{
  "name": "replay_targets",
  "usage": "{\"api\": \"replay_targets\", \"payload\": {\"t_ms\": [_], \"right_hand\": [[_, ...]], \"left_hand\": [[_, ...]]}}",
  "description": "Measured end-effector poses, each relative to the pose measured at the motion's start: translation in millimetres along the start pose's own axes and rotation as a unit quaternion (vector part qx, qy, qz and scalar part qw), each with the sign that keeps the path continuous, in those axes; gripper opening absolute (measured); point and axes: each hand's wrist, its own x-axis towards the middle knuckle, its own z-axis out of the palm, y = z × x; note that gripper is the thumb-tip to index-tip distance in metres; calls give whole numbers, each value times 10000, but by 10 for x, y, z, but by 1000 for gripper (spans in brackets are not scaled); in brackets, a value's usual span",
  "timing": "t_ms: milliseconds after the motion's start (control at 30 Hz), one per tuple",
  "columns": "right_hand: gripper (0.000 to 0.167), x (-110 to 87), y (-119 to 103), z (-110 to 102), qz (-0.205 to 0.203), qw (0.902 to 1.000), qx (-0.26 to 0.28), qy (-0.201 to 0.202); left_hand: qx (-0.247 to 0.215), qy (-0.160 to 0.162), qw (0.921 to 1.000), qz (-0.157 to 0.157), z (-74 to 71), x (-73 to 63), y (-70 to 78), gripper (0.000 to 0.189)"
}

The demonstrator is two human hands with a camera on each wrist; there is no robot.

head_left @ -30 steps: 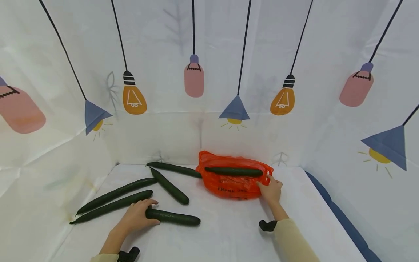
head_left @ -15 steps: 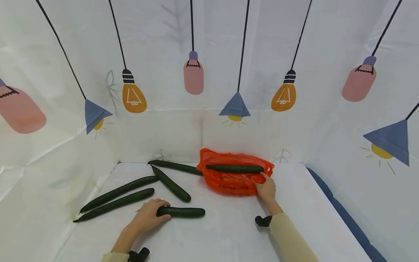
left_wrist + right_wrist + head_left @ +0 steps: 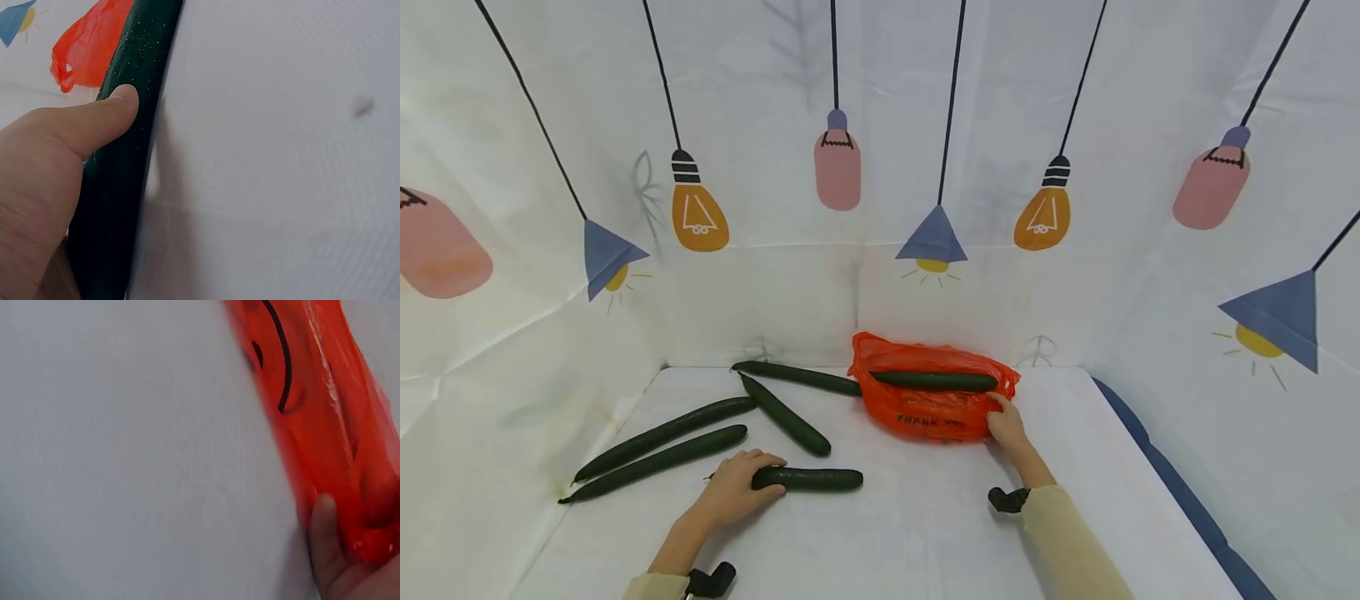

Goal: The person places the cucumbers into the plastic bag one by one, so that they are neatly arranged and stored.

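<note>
My left hand (image 3: 735, 490) grips a dark green cucumber (image 3: 820, 479) near its left end, and the cucumber lies sideways at the front middle of the white table. In the left wrist view the thumb (image 3: 106, 122) presses along the side of the cucumber (image 3: 140, 69); the other fingers are mostly hidden. At the back, an orange-red plastic bag (image 3: 917, 419) lies on its side with printed lettering facing me. Another cucumber (image 3: 936, 382) lies in its mouth. My right hand (image 3: 1007, 421) holds the bag's right end, its thumb (image 3: 324, 519) against the front of the red film (image 3: 319, 444).
Two cucumbers (image 3: 666, 437) lie side by side on the left of the table (image 3: 925, 533). One more (image 3: 786, 417) slants in the middle, and another (image 3: 797, 377) behind it reaches the bag's left edge. A wall cloth (image 3: 760, 292) printed with lamps stands behind.
My left hand has slid right along its cucumber, which has turned more level and shifted slightly right. The right hand has moved a little left on the bag's end.
</note>
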Motion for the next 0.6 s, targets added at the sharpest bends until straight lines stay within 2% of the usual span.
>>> {"api": "replay_targets", "payload": {"t_ms": [67, 200, 300, 400, 500, 600], "right_hand": [[49, 6, -40, 13, 29, 9994, -245, 262], [53, 36, -58, 63, 6, 9913, -891, 968], [43, 35, -16, 99, 69, 9853, -1059, 1340], [37, 6, 0, 109, 196, 9853, -981, 1388], [45, -31, -25, 99, 158, 9895, -819, 1183], [54, -66, -65, 75, 38, 9939, -666, 883]], "left_hand": [[26, 5, 10000, 2, 1, 1, -6, 40], [66, 56, 10000, 13, 9, 4, -2, 40], [208, 44, 9997, 137, 24, -1, 4, 44], [398, -63, 9987, 325, 35, 1, 15, 50], [499, -173, 9974, 480, 30, 27, 47, 53], [559, -153, 9967, 576, 21, 63, 87, 49]]}}
